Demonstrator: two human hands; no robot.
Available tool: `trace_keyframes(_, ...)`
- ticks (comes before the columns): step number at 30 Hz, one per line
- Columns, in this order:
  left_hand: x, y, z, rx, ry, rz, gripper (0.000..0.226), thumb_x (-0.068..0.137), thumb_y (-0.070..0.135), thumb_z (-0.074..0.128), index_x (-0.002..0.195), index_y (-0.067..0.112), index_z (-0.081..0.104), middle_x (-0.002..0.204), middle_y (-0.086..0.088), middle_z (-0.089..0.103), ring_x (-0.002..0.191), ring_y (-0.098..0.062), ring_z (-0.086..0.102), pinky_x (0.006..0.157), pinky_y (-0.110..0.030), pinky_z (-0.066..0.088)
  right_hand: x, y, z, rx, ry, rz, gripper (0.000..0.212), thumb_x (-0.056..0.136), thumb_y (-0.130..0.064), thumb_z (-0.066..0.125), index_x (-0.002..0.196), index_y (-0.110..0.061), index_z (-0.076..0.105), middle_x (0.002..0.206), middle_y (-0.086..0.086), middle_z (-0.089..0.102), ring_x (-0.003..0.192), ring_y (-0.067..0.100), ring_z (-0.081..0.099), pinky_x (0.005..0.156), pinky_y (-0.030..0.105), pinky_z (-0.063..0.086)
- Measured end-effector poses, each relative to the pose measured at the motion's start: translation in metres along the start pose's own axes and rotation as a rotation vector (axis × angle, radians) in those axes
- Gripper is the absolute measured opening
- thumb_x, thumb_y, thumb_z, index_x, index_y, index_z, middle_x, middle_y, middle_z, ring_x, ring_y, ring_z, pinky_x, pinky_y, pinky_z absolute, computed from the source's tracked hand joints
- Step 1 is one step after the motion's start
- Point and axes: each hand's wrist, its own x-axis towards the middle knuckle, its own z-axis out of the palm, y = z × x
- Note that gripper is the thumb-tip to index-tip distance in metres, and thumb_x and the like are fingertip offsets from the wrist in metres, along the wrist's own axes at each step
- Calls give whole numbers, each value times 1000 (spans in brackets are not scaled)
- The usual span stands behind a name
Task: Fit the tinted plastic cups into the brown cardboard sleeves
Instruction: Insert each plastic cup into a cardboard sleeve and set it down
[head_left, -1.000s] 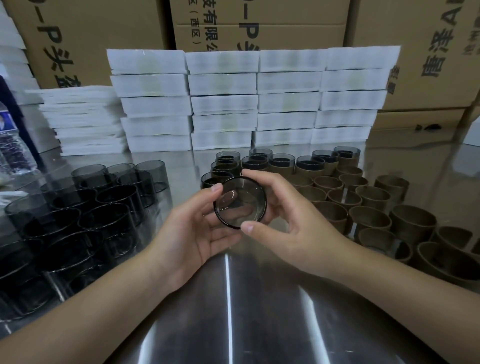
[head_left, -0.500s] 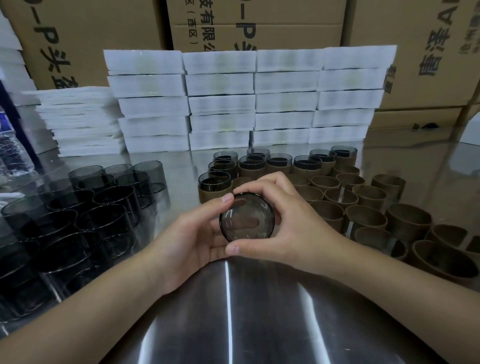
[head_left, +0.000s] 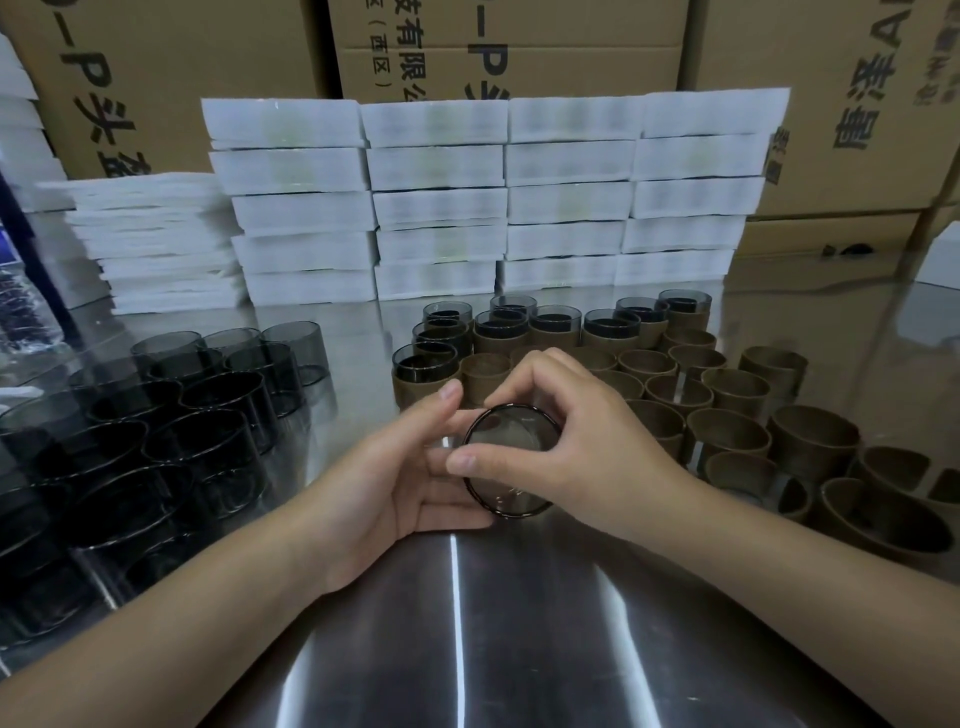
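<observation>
The tinted cup (head_left: 511, 467) could slip and knock the empty brown sleeves (head_left: 727, 436) just right of our right hand (head_left: 587, 447), because we pinch it only by its thin rim. Our left hand (head_left: 400, 483) grips it from the left side, thumb up. Our right hand curls over it and pinches the rim, so the cup sits between both hands with its round end turned toward us.

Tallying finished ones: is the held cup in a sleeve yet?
No. The cup, held by left hand and right hand, shows bare tinted wall, no cardboard around it.
</observation>
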Motion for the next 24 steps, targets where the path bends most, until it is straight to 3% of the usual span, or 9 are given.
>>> trace_keyframes(3, 1, 1, -2, -25, -11, -44, 65, 73, 60, 53, 111, 11, 72, 104, -20, 72, 84, -28, 70, 66, -31, 59, 0, 2, 0, 46, 46, 7, 47, 55, -71, 70, 77, -30, 62, 83, -14, 55, 77, 3, 56, 69, 18, 44)
trace_keyframes(5, 0, 2, -1, -29, -33, -39, 62, 73, 56, 60, 114, 11, 71, 106, -20, 72, 80, -25, 70, 64, -30, 59, 1, 2, 1, 78, 85, 3, 46, 62, -69, 63, 74, -25, 66, 78, -7, 55, 73, 4, 54, 69, 20, 43)
trace_keyframes(7, -1, 1, 0, -26, -41, -17, 57, 66, 50, 67, 108, 13, 73, 107, -20, 72, 80, -25, 71, 62, -28, 58, 2, 1, 1, 101, 120, -7, 42, 71, -61, 56, 72, -20, 68, 75, -2, 54, 69, 6, 51, 67, 22, 41)
trace_keyframes(11, -1, -1, 0, 24, -36, 17, 56, 61, 37, 73, 112, 14, 71, 113, -22, 70, 101, -39, 66, 63, -25, 57, 4, 4, 0, 90, 118, -19, 46, 91, -40, 51, 78, -1, 70, 80, 13, 58, 78, 16, 55, 77, 30, 43)
trace_keyframes(14, -1, -2, 1, 58, -44, 49, 61, 60, 30, 77, 119, 21, 68, 113, -18, 70, 96, -32, 69, 64, -24, 56, 4, 6, -2, 78, 106, -5, 43, 99, -26, 46, 80, 8, 66, 83, 15, 58, 79, 17, 54, 78, 30, 42)
trace_keyframes(18, -1, -3, 0, 60, -12, 64, 82, 57, 28, 80, 135, 34, 52, 117, -16, 70, 103, -36, 69, 64, -24, 55, 4, 9, -2, 118, 146, 19, 39, 102, -22, 42, 85, 1, 69, 86, 13, 63, 82, 15, 57, 78, 28, 43)
trace_keyframes(22, -2, -1, 3, 6, 8, 80, 54, 60, 38, 77, 113, 36, 70, 110, -14, 72, 94, -31, 72, 63, -22, 56, 3, 11, 0, 197, 150, 38, 43, 103, -35, 35, 92, -13, 71, 86, 0, 70, 85, 11, 64, 79, 32, 49)
trace_keyframes(24, -2, 0, 4, -47, 25, 78, 43, 62, 42, 78, 104, 33, 74, 108, -16, 73, 93, -31, 73, 61, -21, 56, 2, 11, 1, 220, 105, 21, 42, 99, -46, 33, 102, -23, 68, 89, -8, 70, 84, 4, 63, 76, 27, 47)
